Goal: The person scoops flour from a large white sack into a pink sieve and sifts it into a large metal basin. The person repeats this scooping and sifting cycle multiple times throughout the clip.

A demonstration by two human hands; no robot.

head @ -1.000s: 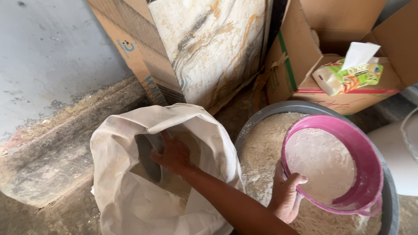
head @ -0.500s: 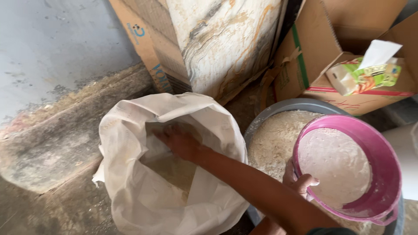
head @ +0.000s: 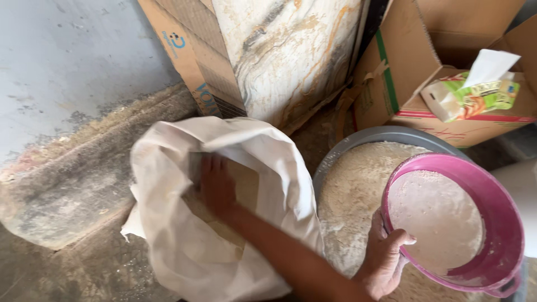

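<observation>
- Since half a second ago, the left hand [head: 217,187] has slid further toward the sack's left wall, and the view has shifted so the sack sits a little more to the right.
- That hand lies inside the white cloth sack [head: 184,246], fingers spread flat and pointing up toward the far rim; nothing is clamped in its grip.
- The sack stands on the floor with its mouth open upward, its long axis running from near the person up toward the marbled panel [head: 285,56] and the cardboard box [head: 193,72] behind it.
- The right hand [head: 386,260] has its grip closed on the near left rim of the pink sieve [head: 503,246], thumb over the edge.
- The sieve tilts slightly, its open face up, holding a layer of pale flour, and it sits over the grey basin [head: 380,137], which is also filled with flour.
- An open carton [head: 403,67] with a green tissue pack [head: 475,98] stands beyond the basin.
</observation>
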